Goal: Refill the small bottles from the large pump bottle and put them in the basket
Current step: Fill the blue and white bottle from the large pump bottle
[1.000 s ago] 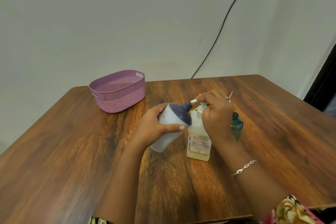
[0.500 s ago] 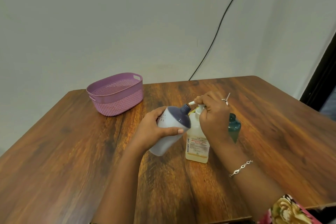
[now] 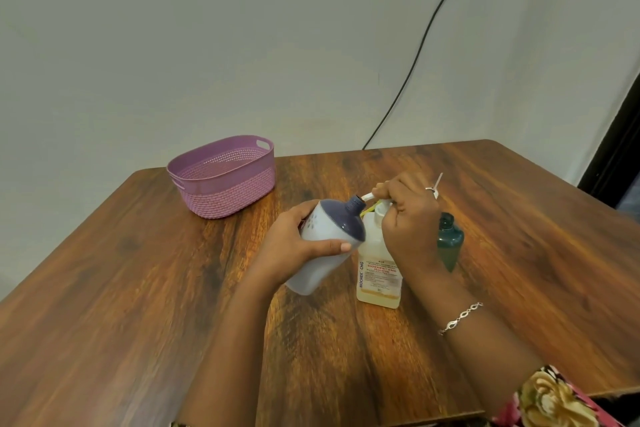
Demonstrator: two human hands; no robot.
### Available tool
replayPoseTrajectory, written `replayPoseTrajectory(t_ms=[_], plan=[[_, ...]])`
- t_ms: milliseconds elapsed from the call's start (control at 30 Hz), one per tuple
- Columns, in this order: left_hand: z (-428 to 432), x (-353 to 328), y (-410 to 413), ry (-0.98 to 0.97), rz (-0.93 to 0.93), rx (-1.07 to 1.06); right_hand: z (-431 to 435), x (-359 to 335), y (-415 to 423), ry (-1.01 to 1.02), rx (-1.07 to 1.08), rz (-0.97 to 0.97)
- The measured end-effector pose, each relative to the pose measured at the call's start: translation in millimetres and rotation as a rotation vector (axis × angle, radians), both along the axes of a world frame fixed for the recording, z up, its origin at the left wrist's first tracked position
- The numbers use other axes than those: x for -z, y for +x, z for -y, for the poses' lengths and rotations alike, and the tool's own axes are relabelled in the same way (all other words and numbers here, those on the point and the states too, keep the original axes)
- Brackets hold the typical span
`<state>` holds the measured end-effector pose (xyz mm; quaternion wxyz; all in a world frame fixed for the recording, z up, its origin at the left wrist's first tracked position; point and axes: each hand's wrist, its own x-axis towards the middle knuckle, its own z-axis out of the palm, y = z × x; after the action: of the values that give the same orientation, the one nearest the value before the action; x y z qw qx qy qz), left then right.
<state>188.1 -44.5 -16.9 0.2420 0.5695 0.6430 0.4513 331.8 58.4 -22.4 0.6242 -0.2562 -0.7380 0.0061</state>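
At the middle of the brown wooden desk: a large clear plastic pump bottle stands upright, with pale yellow liquid low in it and a printed label whose side reads BIOCHEK CHG.
White bottle: a small white plastic bottle with a dark blue shoulder and neck is lifted off the desk just left of the pump bottle. It is tilted so that its open neck leans toward the pump head.
Spout: the pump bottle's white spout points left and meets the mouth of the white bottle.
Left hand: wrapped round the body of the white bottle, thumb along its near side, fingers hidden behind it.
Right hand: on top of the pump bottle, fingers curled over the pump head. It wears a ring, and a silver chain bracelet sits on the wrist.
Green bottle: a small dark green plastic bottle stands on the desk just right of the pump bottle, partly hidden by the right hand.
Basket: an oval purple plastic basket with a woven pattern sits well apart from the pump bottle, to its far left near the desk's back edge. Nothing shows inside it.
Behind the pump bottle: a pale wall, with a black cable running down it to the desk's back edge.
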Motion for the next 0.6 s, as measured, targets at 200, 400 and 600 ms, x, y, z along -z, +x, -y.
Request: replayPoseTrajectory(t_ms=[200, 400, 600], plan=[[1, -2, 0, -0.009, 0.007, 0.011, 0, 3, 4, -0.016, -0.025, -0.013], [1, -3, 0, 0.001, 0.015, 0.025, -4, -3, 2, -0.026, -0.034, -0.017], [0, -2, -1, 0.004, 0.010, 0.014, -2, 6, 3, -0.004, -0.026, -0.005]])
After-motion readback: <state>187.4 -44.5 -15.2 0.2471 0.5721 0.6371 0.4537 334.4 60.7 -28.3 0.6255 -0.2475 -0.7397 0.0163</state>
